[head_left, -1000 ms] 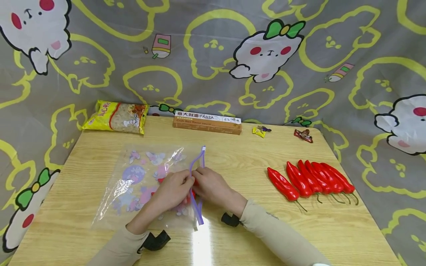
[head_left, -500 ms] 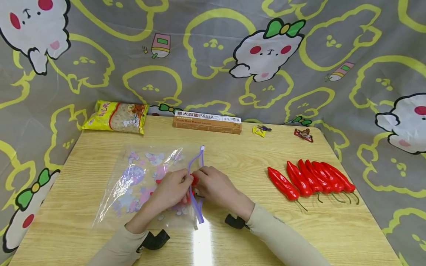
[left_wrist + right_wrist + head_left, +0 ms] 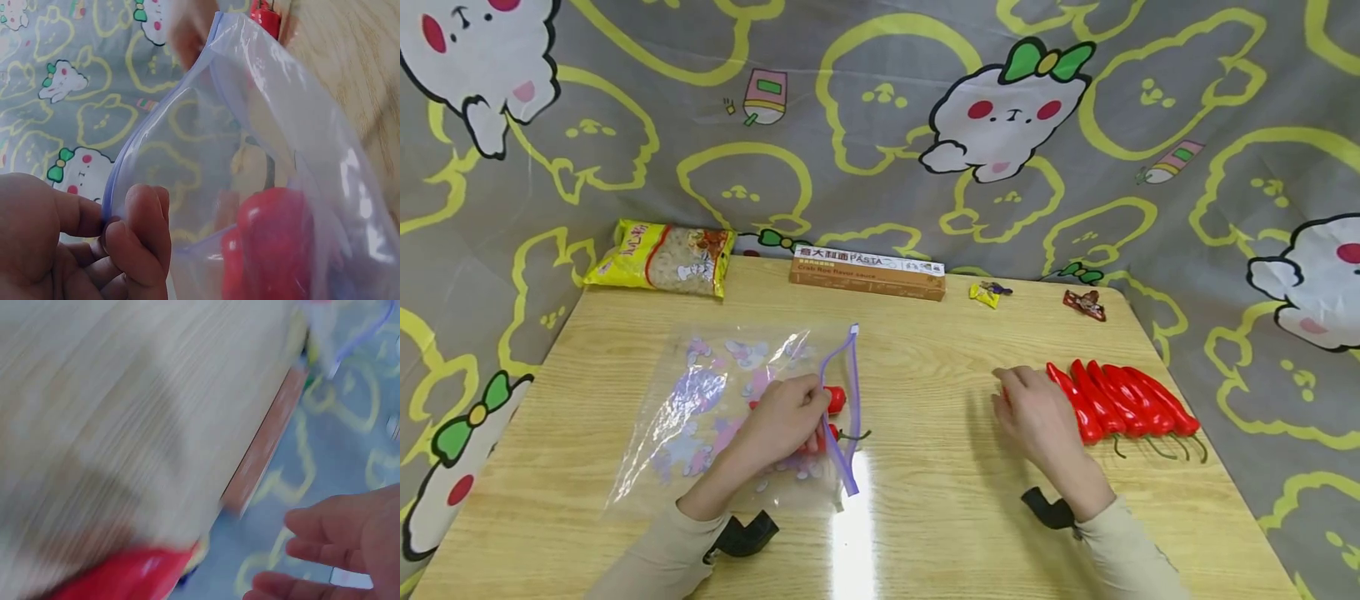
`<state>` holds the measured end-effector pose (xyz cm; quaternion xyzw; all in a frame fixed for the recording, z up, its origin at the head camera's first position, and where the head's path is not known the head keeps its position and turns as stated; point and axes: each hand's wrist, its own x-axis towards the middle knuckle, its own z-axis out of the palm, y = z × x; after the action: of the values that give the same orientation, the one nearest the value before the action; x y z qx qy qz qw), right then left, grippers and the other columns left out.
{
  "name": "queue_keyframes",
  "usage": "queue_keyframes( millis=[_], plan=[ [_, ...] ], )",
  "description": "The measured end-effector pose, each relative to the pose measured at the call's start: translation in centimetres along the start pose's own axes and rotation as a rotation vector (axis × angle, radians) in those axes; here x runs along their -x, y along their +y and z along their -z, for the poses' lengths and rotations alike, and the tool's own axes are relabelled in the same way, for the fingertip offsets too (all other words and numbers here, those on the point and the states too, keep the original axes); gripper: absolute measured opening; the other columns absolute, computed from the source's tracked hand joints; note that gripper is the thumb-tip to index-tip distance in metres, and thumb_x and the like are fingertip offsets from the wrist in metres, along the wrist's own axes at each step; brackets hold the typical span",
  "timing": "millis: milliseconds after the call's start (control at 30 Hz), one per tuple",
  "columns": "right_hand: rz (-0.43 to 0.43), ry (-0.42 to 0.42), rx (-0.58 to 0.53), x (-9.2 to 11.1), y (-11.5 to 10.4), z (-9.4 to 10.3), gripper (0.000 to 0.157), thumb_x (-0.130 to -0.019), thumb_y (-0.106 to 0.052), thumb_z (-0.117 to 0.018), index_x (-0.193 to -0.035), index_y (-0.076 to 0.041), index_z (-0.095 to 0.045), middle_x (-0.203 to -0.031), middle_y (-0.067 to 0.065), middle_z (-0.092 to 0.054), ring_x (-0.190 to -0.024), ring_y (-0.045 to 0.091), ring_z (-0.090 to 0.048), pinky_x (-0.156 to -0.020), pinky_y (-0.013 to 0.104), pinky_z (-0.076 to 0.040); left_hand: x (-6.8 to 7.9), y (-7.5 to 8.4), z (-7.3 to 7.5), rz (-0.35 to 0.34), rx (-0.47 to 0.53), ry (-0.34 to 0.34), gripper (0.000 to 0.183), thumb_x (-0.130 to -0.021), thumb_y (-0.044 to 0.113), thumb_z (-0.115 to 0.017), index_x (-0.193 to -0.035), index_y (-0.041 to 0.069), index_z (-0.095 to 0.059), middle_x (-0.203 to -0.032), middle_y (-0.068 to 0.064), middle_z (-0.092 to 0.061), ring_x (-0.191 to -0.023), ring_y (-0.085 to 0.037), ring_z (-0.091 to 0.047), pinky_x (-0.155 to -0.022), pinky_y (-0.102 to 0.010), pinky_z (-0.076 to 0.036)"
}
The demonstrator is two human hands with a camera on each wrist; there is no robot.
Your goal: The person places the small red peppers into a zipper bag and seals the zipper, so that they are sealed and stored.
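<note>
A clear zip bag [image 3: 655, 417] with a purple zip edge and printed pastel figures lies on the table in the head view. Its mouth faces right and stands apart. My left hand [image 3: 786, 417] pinches the near lip between thumb and fingers, as the left wrist view shows. Red chili peppers [image 3: 275, 240] are inside the bag, partly covered by my hand; one green stem pokes out of the mouth. My right hand [image 3: 1037, 421] is over the leftmost pepper of a row of red chili peppers [image 3: 1135, 400], hiding most of it. Its fingers are apart in the right wrist view, beside a blurred pepper [image 3: 131, 575].
At the back of the wooden table [image 3: 917, 367] lie a yellow food packet [image 3: 662, 258], a pasta box [image 3: 868, 273], a small yellow and purple wrapped candy [image 3: 987, 293] and a red-brown one [image 3: 1085, 305]. A patterned grey cloth [image 3: 865, 208] hangs behind.
My right hand has left the bag's mouth and moved right to the pepper row. A pepper stem now shows at the mouth. My left hand stays on the bag's lip.
</note>
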<state>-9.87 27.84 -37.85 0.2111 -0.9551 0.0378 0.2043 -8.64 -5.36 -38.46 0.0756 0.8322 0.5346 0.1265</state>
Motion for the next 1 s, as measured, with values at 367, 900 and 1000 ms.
queue_keyframes(
  millis=[367, 900, 1000],
  plan=[
    [-0.178, -0.124, 0.169, 5.2, 4.0, 0.5, 0.028, -0.068, -0.015, -0.071, -0.086, 0.003, -0.058, -0.071, 0.02, -0.051, -0.06, 0.038, -0.048, -0.048, 0.047, -0.039, -0.1, 0.0, 0.3, 0.0, 0.003, -0.001, 0.026, -0.093, 0.018, -0.045, -0.07, 0.009, -0.051, -0.051, -0.005, -0.057, -0.045, -0.03, -0.058, -0.032, -0.021, -0.031],
    [-0.226, -0.143, -0.085, 3.9, 1.7, 0.6, 0.043, -0.071, -0.011, -0.065, -0.113, -0.006, -0.058, -0.09, 0.014, -0.055, -0.059, 0.022, -0.051, -0.045, 0.033, -0.039, -0.2, 0.1, 0.4, 0.013, -0.008, -0.003, 0.027, -0.093, 0.02, -0.044, -0.07, 0.009, -0.051, -0.054, -0.002, -0.058, -0.042, -0.021, -0.056, -0.034, -0.023, -0.033],
    [-0.175, -0.162, -0.196, 2.4, -0.2, 1.2, 0.043, -0.075, -0.013, -0.067, -0.117, -0.009, -0.059, -0.098, 0.009, -0.057, -0.068, 0.018, -0.051, -0.054, 0.03, -0.041, -0.1, 0.0, 0.4, 0.007, -0.016, 0.002, 0.026, -0.093, 0.02, -0.045, -0.069, 0.01, -0.05, -0.052, -0.003, -0.057, -0.042, -0.023, -0.057, -0.034, -0.023, -0.032]
  ],
)
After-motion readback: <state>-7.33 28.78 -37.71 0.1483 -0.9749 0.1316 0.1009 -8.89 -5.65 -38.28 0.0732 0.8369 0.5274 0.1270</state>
